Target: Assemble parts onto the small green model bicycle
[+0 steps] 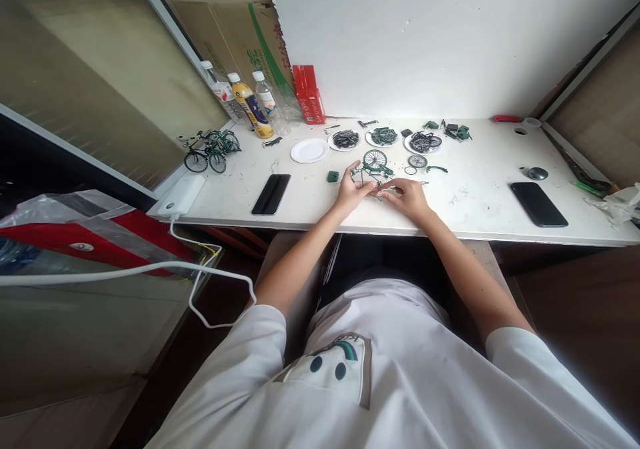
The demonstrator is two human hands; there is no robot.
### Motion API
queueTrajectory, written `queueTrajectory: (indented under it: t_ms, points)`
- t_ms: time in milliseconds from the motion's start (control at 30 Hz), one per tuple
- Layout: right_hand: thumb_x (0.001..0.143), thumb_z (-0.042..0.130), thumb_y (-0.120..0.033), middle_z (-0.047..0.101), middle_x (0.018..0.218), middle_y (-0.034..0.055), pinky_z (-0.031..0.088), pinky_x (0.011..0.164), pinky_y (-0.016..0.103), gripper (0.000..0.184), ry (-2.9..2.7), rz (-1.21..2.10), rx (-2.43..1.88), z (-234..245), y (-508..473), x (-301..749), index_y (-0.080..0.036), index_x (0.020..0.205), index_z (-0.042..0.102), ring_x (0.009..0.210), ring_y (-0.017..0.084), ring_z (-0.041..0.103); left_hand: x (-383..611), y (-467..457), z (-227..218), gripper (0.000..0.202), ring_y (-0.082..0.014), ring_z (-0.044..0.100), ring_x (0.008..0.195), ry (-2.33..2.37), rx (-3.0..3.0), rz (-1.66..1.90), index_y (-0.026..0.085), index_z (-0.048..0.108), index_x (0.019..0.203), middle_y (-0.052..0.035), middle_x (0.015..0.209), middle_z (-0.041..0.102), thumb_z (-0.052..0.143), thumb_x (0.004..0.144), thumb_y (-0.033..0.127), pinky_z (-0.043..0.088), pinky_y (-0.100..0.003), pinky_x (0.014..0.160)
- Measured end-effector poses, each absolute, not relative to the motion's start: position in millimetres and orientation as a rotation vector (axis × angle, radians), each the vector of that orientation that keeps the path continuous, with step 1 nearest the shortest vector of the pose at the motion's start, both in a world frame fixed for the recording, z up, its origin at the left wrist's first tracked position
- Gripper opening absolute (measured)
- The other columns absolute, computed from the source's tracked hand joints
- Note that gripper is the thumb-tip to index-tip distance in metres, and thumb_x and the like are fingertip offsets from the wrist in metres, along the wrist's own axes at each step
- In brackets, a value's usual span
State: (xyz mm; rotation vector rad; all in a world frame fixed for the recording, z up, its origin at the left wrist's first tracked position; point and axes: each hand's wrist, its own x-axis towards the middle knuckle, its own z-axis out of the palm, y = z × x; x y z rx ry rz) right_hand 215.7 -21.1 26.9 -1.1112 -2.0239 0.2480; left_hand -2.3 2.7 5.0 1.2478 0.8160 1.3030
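Note:
A green model bicycle, partly assembled, is held close to the front of the white table, one spoked wheel pointing away from me. My left hand is closed on its frame from the left, thumb and fingers pinching it. From the right, my right hand is closed, its fingertips meeting at the frame. A slim, rod-like tool seems to run through its grip; its exact kind is too small to tell. Right of the bicycle lie a loose green wheel, a thin black ring and a curved green part.
Paper plates with black parts, green parts and black wheels stand behind, beside a bare plate. Finished-looking model bicycles, bottles and a phone are left; another phone lies right.

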Motion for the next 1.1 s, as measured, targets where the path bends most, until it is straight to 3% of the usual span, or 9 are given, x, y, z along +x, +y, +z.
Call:
queueTrajectory:
  t_ms: [100,200,267,400,567,700,833,1000,1100]
  points:
    - [0.1,0.055,-0.085,0.08,0.09,0.0094,0.048,0.069,0.035,0.072,-2.015,0.255,-1.136,28,-22,216,-0.019,0.114,0.081,0.07,0.022,0.066,-3,3,5,0.113,-0.0277,0.084,0.087,0.841,1.262,1.34,0.024,0.023,0.167,-0.01,0.101,0.081,0.093,0.084,0.053,0.073,-0.046,0.079]
    - [0.114,0.031,-0.071,0.078,0.102,0.0118,0.051,0.077,0.038,0.07,-1.978,0.234,-1.099,28,-22,216,-0.02,0.115,0.079,0.085,0.026,0.07,-3,2,5,0.111,-0.0268,0.084,0.086,0.881,1.277,1.361,0.031,0.015,0.17,-0.0117,0.11,0.08,0.086,0.09,0.059,0.071,-0.041,0.071]
    - [0.116,0.025,-0.063,0.072,0.1,0.0122,0.053,0.079,0.039,0.069,-1.971,0.191,-1.081,27,-21,217,-0.02,0.113,0.078,0.087,0.027,0.068,-2,1,6,0.111,-0.0279,0.084,0.089,0.891,1.299,1.367,0.032,0.013,0.171,-0.0125,0.112,0.079,0.084,0.09,0.064,0.071,-0.04,0.07]
    - [0.115,0.036,-0.055,0.063,0.107,0.0116,0.056,0.075,0.041,0.054,-1.956,0.149,-1.112,23,-16,216,-0.021,0.123,0.078,0.079,0.024,0.063,1,-4,8,0.111,-0.0292,0.084,0.095,0.871,1.39,1.377,0.029,0.024,0.165,-0.0121,0.109,0.078,0.091,0.083,0.063,0.072,-0.044,0.077]
    - [0.114,0.046,-0.052,0.067,0.112,0.013,0.059,0.073,0.039,0.047,-1.881,0.122,-1.064,23,-13,217,-0.023,0.133,0.078,0.077,0.021,0.065,2,-6,6,0.115,-0.0242,0.082,0.087,0.906,1.448,1.42,0.03,0.03,0.159,-0.0084,0.107,0.077,0.101,0.072,0.054,0.071,-0.039,0.073]
    - [0.112,0.054,-0.056,0.079,0.105,0.0128,0.06,0.07,0.038,0.046,-1.856,0.128,-1.003,22,-13,219,-0.023,0.126,0.083,0.084,0.024,0.072,1,-3,4,0.111,-0.0183,0.079,0.076,0.989,1.443,1.482,0.029,0.03,0.157,-0.006,0.105,0.078,0.101,0.073,0.045,0.068,-0.035,0.072]
    - [0.109,0.06,-0.06,0.085,0.109,0.0123,0.063,0.077,0.04,0.046,-1.894,0.166,-1.008,22,-16,218,-0.023,0.117,0.086,0.089,0.027,0.078,1,0,4,0.091,-0.0173,0.078,0.077,1.051,1.471,1.498,0.025,0.04,0.145,-0.0064,0.107,0.08,0.097,0.075,0.037,0.065,-0.032,0.072]
    - [0.109,0.058,-0.062,0.085,0.116,0.013,0.064,0.083,0.044,0.049,-1.952,0.241,-1.058,26,-22,216,-0.023,0.115,0.086,0.1,0.031,0.081,1,-4,7,0.074,-0.0158,0.077,0.076,1.044,1.492,1.486,0.026,0.046,0.136,-0.0054,0.107,0.079,0.093,0.08,0.04,0.061,-0.028,0.068]
    - [0.109,0.056,-0.066,0.085,0.114,0.0134,0.063,0.083,0.043,0.053,-1.937,0.236,-1.07,28,-23,216,-0.023,0.112,0.086,0.099,0.031,0.08,0,-4,6,0.075,-0.0147,0.076,0.074,1.039,1.502,1.496,0.026,0.046,0.138,-0.0046,0.106,0.079,0.092,0.081,0.041,0.059,-0.027,0.066]
